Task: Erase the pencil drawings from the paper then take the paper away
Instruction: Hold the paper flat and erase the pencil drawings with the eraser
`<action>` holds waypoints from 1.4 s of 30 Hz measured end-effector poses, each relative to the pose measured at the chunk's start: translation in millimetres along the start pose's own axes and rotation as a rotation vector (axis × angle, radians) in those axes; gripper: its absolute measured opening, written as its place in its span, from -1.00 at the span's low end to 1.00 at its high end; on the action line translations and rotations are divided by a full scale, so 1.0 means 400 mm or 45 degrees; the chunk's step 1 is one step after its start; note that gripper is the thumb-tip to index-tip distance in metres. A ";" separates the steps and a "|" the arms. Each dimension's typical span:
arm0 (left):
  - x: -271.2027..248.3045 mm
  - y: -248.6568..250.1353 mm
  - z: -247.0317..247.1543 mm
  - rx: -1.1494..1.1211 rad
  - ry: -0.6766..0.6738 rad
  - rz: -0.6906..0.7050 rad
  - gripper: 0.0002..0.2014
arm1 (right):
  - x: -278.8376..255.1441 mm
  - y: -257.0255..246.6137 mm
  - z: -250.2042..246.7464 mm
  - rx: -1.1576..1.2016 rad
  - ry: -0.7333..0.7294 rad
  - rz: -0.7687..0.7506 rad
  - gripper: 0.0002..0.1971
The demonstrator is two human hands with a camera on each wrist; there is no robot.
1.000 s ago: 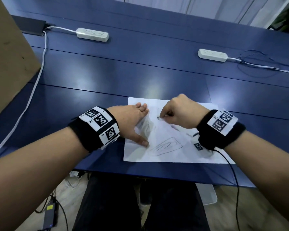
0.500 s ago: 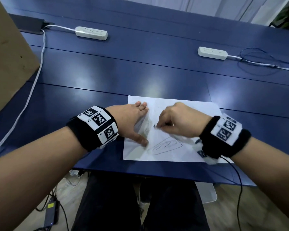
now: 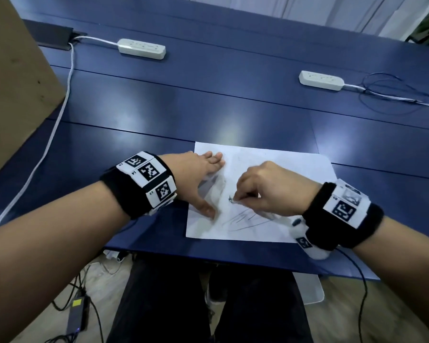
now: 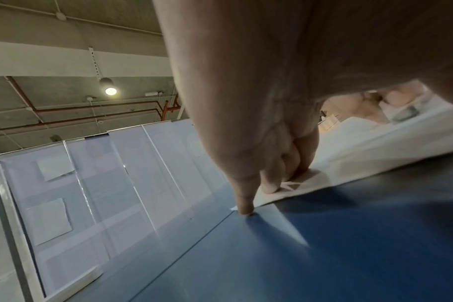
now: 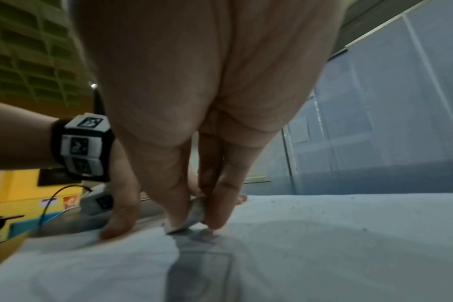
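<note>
A white sheet of paper (image 3: 282, 169) lies near the front edge of the blue table (image 3: 208, 107). Pencil drawing lines (image 3: 243, 219) remain on its near part. My left hand (image 3: 198, 184) lies flat with straight fingers on the paper's left edge, thumb spread toward me; the left wrist view shows its fingertips (image 4: 269, 186) pressing the paper (image 4: 362, 143). My right hand (image 3: 265, 189) pinches a small grey-white eraser (image 5: 192, 218) between thumb and fingers, its lower end pressed on the paper (image 5: 323, 235) just above the drawing. In the head view the eraser is mostly hidden by the fingers.
Two white power strips (image 3: 141, 48) (image 3: 321, 80) lie farther back on the table, with cables running off to the left and right. A cardboard box (image 3: 13, 78) stands at the far left. Eraser crumbs (image 5: 292, 208) dot the paper.
My right hand with the eraser has slid toward me and to the left over the paper, down to the lower drawing. The left hand has stayed in place on the paper.
</note>
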State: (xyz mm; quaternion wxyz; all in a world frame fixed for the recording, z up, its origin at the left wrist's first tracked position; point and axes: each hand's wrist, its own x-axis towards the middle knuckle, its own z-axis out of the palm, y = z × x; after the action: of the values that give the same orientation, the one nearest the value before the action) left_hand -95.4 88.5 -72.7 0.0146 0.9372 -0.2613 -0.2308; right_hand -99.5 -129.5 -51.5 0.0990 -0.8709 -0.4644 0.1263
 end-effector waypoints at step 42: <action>-0.010 -0.003 0.005 -0.089 0.019 -0.005 0.30 | 0.089 0.045 -0.030 -0.016 0.069 0.253 -0.81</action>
State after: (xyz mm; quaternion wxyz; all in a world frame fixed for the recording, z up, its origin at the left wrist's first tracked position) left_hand -98.7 91.7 -72.9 0.0487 0.9383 -0.2512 -0.2326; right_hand -62.5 -110.4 -50.1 0.0932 -0.9164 -0.3737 0.1091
